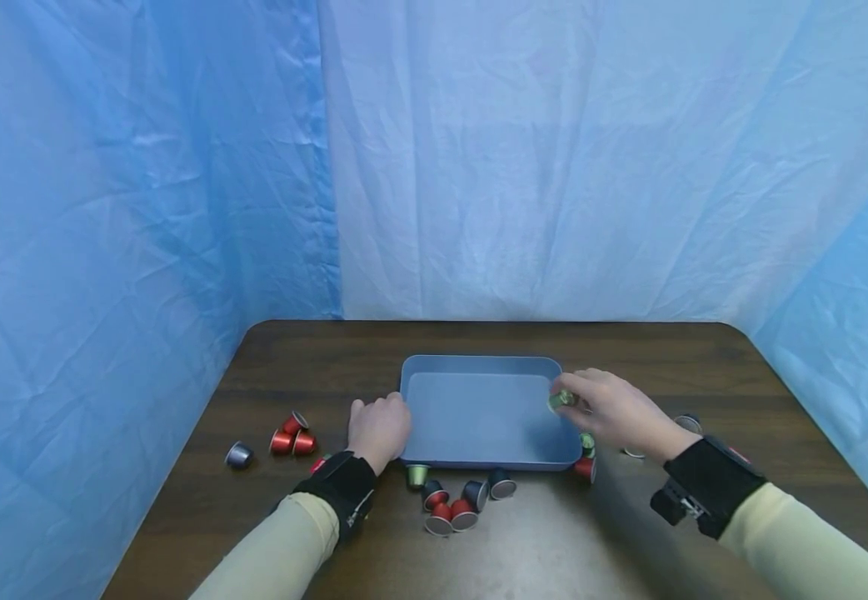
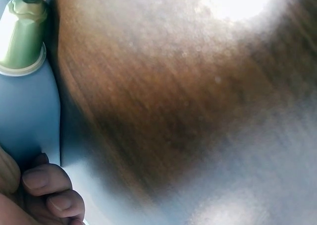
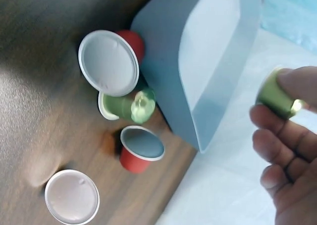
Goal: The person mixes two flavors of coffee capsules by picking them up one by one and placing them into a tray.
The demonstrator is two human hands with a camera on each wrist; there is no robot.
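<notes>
A shallow blue-grey tray (image 1: 490,417) lies on the dark wooden table, its inside bare. My left hand (image 1: 380,429) is at the tray's left edge; in the left wrist view its curled fingers (image 2: 47,179) and thumb grip the tray wall. Between thumb and fingertips, my right hand (image 1: 617,412) pinches a green coffee capsule (image 3: 275,93) above the tray's right rim. Just outside that rim are another green capsule (image 3: 130,106) and red capsules (image 3: 133,160), one showing its pale lid (image 3: 109,62). A green capsule (image 1: 417,476) stands by the front wall.
Several dark and red capsules (image 1: 464,515) lie in front of the tray. Left of my left hand are red capsules (image 1: 281,442) and a dark blue one (image 1: 239,455). Another capsule (image 1: 687,423) shows behind my right wrist. Blue-white cloth (image 1: 464,167) hangs behind the table.
</notes>
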